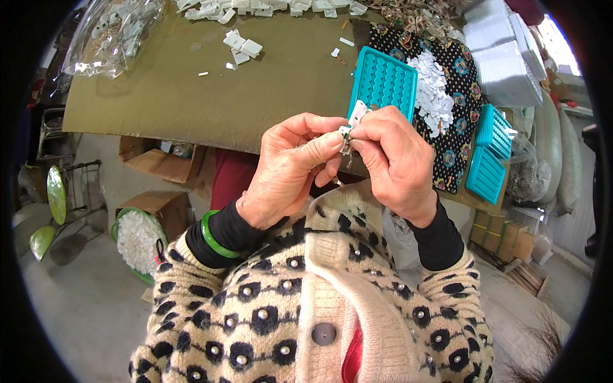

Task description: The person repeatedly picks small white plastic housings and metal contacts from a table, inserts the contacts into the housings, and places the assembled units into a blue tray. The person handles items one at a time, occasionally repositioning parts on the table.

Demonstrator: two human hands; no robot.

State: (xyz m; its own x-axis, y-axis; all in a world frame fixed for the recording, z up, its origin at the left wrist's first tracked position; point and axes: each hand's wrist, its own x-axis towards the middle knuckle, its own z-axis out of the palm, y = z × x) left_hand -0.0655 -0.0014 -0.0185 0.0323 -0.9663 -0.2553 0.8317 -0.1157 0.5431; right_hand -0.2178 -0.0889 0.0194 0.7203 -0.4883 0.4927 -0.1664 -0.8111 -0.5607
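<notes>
My left hand (276,167) and my right hand (399,163) meet in front of my chest, just off the table's near edge. Both are closed, fingertips pinching a small white plastic part (359,112) with shiny metal bits at its lower end. The left thumb and fingers grip it from one side. Opposite them, the right thumb and forefinger press on it, and their tips partly hide the metal bits. Right behind the hands lies a teal tray (385,78) with rows of round hollows. A heap of small white flat pieces (434,96) sits beside that tray.
On the olive tabletop (159,96) lie a few white plastic blocks (242,46) and a clear bag of parts (112,38). White stacked trays (504,60) and more teal trays (486,173) stand at right. A green-rimmed basket (139,242) and carton (163,159) are at lower left.
</notes>
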